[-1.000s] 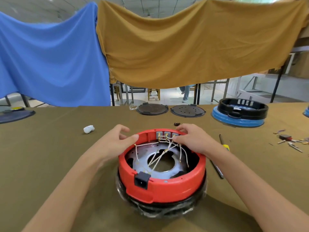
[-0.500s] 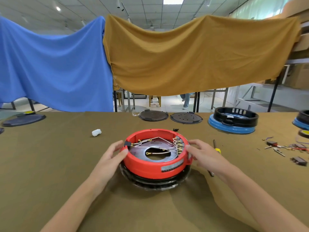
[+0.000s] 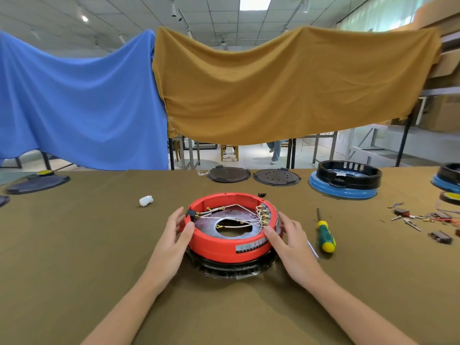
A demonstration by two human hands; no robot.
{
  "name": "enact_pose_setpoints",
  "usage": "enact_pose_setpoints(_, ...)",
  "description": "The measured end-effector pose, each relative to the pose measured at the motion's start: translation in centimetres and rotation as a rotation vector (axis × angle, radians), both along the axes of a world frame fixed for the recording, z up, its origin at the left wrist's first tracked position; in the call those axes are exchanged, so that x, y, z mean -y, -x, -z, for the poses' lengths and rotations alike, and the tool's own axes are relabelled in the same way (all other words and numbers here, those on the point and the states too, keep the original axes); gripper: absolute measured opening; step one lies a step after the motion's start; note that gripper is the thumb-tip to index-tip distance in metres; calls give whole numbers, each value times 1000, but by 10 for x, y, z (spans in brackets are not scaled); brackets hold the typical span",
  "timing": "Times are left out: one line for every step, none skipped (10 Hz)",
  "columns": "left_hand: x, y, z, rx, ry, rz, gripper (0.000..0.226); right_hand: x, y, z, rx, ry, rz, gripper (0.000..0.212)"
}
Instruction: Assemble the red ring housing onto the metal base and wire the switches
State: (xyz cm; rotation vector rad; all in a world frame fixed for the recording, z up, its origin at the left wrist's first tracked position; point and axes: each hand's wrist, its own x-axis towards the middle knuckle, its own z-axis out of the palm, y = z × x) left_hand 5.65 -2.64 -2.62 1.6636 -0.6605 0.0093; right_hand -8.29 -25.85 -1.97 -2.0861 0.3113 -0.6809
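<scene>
The red ring housing lies flat in the middle of the table on a dark round part. Inside it I see the metal base plate with a central hole and white wires with brass terminals running to switches on the inner right wall. A black socket sits on the left rim. My left hand presses the housing's left side, thumb on the rim. On the right side rests my right hand, its fingers on the rim near the switches.
A green-and-yellow screwdriver lies right of my right hand. Loose small parts and wires sit at the far right. Two dark discs, a black-and-blue housing and a white wad lie farther back.
The housing was turned, so the socket went from the near side to the left and the switches to the right. It now lies farther from me, with my hands on its sides.
</scene>
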Motion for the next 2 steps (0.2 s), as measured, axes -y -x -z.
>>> enact_pose_setpoints(1, 0, 0, 126, -96, -102, 32, -2, -2, -1, -5, 60, 57, 65)
enact_pose_setpoints(0, 7, 0, 179, -203, -155, 43, -5, 2, 3, -6, 68, 60, 66)
